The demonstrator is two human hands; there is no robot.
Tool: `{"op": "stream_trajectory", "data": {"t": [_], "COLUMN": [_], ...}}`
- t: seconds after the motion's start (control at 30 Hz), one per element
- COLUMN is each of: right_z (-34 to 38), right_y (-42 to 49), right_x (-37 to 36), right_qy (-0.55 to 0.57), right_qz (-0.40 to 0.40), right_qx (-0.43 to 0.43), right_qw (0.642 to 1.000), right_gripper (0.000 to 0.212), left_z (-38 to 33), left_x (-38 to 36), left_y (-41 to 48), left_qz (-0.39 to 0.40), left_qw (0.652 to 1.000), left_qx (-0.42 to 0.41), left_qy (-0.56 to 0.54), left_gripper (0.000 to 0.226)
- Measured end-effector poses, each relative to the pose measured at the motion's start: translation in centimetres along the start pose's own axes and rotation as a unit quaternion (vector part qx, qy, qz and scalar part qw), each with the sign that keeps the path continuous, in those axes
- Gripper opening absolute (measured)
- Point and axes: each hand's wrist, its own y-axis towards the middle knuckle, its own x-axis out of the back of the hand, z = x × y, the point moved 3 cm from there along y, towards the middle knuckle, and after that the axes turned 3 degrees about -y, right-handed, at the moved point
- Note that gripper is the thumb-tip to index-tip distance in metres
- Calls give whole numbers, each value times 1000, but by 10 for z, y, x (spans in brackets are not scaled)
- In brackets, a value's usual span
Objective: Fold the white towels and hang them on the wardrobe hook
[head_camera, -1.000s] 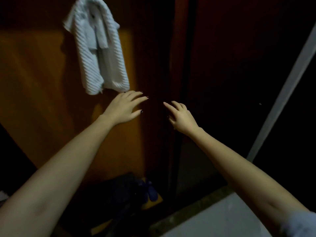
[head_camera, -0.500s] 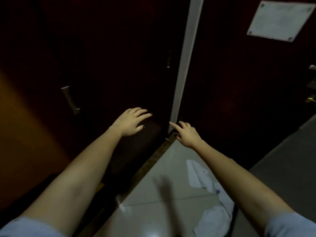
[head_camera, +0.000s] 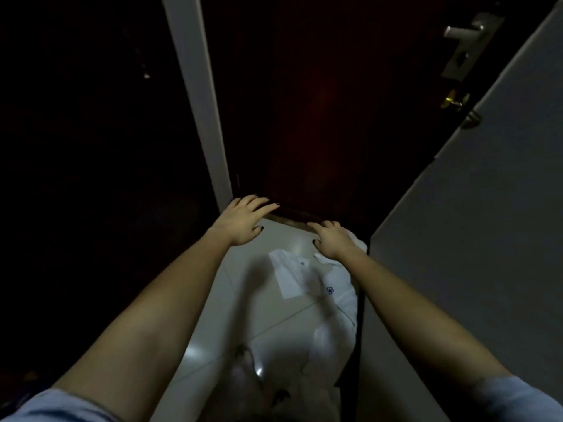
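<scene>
White towels (head_camera: 307,318) lie in a crumpled heap on the pale tiled floor, running from the middle of the view down to the bottom edge. One has a small blue emblem. My left hand (head_camera: 243,219) hovers with fingers spread above the floor, left of the heap's far end, and holds nothing. My right hand (head_camera: 330,239) hangs over the far end of the heap with relaxed fingers, empty too. The wardrobe hook is out of view.
A dark wooden door (head_camera: 320,102) stands ahead, with a metal handle (head_camera: 463,32) at upper right. A pale door frame strip (head_camera: 198,95) runs up the left. A grey wall (head_camera: 487,239) closes the right side. The tiled floor (head_camera: 243,300) is narrow.
My view has swung from the wardrobe with its hung towel down to the floor. Both empty hands have dropped toward the towel heap.
</scene>
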Motion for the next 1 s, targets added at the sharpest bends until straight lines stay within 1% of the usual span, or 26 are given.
{"op": "stream_trajectory", "data": {"t": [0.1, 0.2, 0.33, 0.43, 0.5, 0.57, 0.7, 0.8, 0.87, 1.0], "right_z": [-32, -57, -76, -86, -96, -108, -139, -168, -185, -210], "right_y": [22, 45, 75, 95, 108, 123, 164, 209, 238, 293], "right_x": [-24, -43, -68, -102, -134, -176, -267, -352, -405, -500], "right_qy": [40, 75, 79, 109, 151, 187, 199, 197, 200, 234], "right_qz": [21, 14, 4, 10, 20, 27, 32, 40, 41, 24], "right_qx": [-50, -97, -119, -142, -166, -178, -211, -220, -221, -231], "right_qw": [998, 992, 990, 984, 974, 966, 956, 955, 954, 944], "right_gripper": [58, 57, 53, 54, 56, 57, 55, 55, 54, 56], "left_z": [-2, 0, -2, -13, -19, -22, -20, -10, 0, 24], "left_x": [-22, -41, -75, -121, -163, -211, -313, -415, -479, -596], "left_y": [56, 114, 180, 219, 241, 262, 307, 342, 359, 390], "left_qz": [37, 60, 44, 26, 45, 74, 78, 93, 104, 110], "left_qw": [998, 995, 994, 989, 984, 980, 977, 973, 974, 974], "left_qx": [-41, -83, -88, -108, -120, -131, -153, -178, -184, -182], "left_qy": [-11, -13, -51, -94, -124, -130, -125, -109, -84, -72], "left_gripper": [66, 66, 64, 61, 62, 64, 63, 61, 61, 61]}}
